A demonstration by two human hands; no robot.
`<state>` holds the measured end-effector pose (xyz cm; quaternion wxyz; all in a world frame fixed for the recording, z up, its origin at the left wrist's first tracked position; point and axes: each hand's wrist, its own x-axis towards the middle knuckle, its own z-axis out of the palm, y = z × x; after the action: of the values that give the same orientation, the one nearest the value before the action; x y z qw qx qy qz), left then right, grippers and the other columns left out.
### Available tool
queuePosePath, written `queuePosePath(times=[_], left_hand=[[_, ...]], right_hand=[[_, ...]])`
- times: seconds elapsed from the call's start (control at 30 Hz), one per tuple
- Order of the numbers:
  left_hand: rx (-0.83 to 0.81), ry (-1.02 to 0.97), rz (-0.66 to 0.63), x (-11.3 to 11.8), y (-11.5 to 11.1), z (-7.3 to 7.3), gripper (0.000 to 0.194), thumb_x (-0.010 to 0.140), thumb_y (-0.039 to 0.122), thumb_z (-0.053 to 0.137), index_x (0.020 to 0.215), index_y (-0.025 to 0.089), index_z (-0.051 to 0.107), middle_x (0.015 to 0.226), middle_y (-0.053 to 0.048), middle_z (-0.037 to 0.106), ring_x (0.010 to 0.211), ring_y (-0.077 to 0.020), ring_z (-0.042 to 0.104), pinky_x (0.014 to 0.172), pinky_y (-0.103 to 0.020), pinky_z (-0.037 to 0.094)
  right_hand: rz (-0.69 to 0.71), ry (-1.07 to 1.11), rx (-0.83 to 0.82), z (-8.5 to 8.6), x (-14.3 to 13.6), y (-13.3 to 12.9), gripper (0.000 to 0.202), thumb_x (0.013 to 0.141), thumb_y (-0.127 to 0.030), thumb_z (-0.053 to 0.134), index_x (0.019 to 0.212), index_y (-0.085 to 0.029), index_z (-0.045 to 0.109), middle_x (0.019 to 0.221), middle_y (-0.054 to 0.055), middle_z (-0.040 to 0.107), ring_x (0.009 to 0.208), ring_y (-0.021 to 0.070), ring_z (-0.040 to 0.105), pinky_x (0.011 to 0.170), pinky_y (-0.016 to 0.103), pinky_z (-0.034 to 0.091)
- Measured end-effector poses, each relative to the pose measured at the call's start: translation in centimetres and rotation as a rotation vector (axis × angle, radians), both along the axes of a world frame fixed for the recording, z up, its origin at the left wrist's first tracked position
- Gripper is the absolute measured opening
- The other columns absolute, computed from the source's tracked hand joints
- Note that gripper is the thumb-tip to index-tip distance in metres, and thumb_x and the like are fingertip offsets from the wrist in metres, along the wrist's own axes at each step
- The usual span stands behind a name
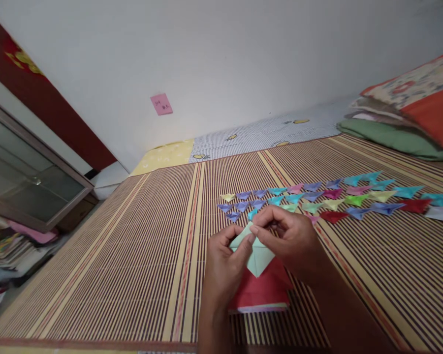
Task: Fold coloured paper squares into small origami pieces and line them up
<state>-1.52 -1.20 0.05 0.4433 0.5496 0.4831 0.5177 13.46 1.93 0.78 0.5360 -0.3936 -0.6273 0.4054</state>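
Note:
A pale green sheet of origami paper (256,260), creased and partly folded into a diamond, is held up between my two hands. My left hand (225,260) pinches its left side, thumb on the front face. At the top corner, my right hand (290,241) grips the paper between thumb and fingers. Below it lies a stack of coloured paper (258,295) with a red sheet on top, partly covered by the green piece and my hands. Just beyond my hands, several small folded paper boats (241,206) stand in rows, some hidden behind my right hand.
A striped bamboo mat (151,255) covers the bed. Folded bedding and pillows (409,118) are piled at the far right. A pink note (161,104) is stuck on the white wall (225,59). To the left are a glass-doored cabinet (25,172) and stacked books (15,255).

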Motion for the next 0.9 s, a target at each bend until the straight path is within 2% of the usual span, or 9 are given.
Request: queuePosePath(times=[0.13,0.23,0.33,0.53,0.73,0.9], left_hand=[[-0.013,-0.042,0.023,-0.1,0.1,-0.2,0.026,0.090,0.036,0.072,0.075,0.016,0.067,0.066,0.001,0.057,0.059,-0.0106,0.047,0.054,-0.022,0.038],[-0.044,-0.144,0.067,-0.4,0.2,-0.2,0.024,0.086,0.036,0.076,0.076,0.015,0.067,0.066,0.001,0.060,0.057,-0.0103,0.050,0.053,-0.021,0.041],[-0.064,-0.220,0.096,-0.5,0.2,-0.1,0.026,0.083,0.036,0.079,0.076,0.015,0.067,0.066,0.001,0.063,0.056,-0.0104,0.053,0.052,-0.021,0.043],[-0.078,-0.335,0.069,-0.6,0.3,-0.6,0.024,0.084,0.034,0.080,0.078,0.015,0.067,0.068,0.001,0.065,0.055,-0.0099,0.056,0.053,-0.021,0.047],[-0.058,-0.383,0.051,-0.7,0.5,-0.9,0.022,0.086,0.033,0.079,0.081,0.015,0.068,0.068,0.001,0.066,0.057,-0.0098,0.058,0.055,-0.020,0.048],[-0.076,-0.430,0.051,-0.8,0.3,-0.8,0.022,0.085,0.032,0.080,0.080,0.015,0.067,0.068,0.001,0.067,0.056,-0.0096,0.058,0.055,-0.020,0.049]], right_hand=[[0.032,0.078,-0.096,-0.1,0.0,0.3,0.009,0.082,-0.026,0.072,0.080,-0.019,0.066,0.073,0.000,0.066,0.067,0.0156,0.062,0.061,0.028,0.050],[0.169,0.115,-0.193,-0.2,0.4,0.6,0.021,0.078,-0.031,0.076,0.092,-0.019,0.067,0.079,0.001,0.066,0.074,0.0167,0.063,0.066,0.029,0.052],[0.273,0.031,-0.253,-0.2,0.6,0.7,0.020,0.077,-0.034,0.076,0.083,-0.018,0.065,0.073,-0.001,0.063,0.068,0.0152,0.059,0.061,0.027,0.049],[0.201,-0.090,-0.177,-0.2,-0.1,0.3,0.025,0.084,-0.035,0.070,0.069,-0.019,0.057,0.061,-0.005,0.050,0.056,0.0114,0.044,0.050,0.024,0.035],[0.204,-0.049,-0.166,-0.7,-0.4,0.2,0.028,0.087,-0.038,0.070,0.069,-0.019,0.059,0.061,-0.002,0.057,0.057,0.0133,0.052,0.051,0.025,0.039],[0.209,-0.010,-0.154,-0.8,-0.2,0.3,0.026,0.089,-0.035,0.068,0.070,-0.019,0.061,0.063,-0.003,0.057,0.058,0.0126,0.051,0.053,0.025,0.040]])
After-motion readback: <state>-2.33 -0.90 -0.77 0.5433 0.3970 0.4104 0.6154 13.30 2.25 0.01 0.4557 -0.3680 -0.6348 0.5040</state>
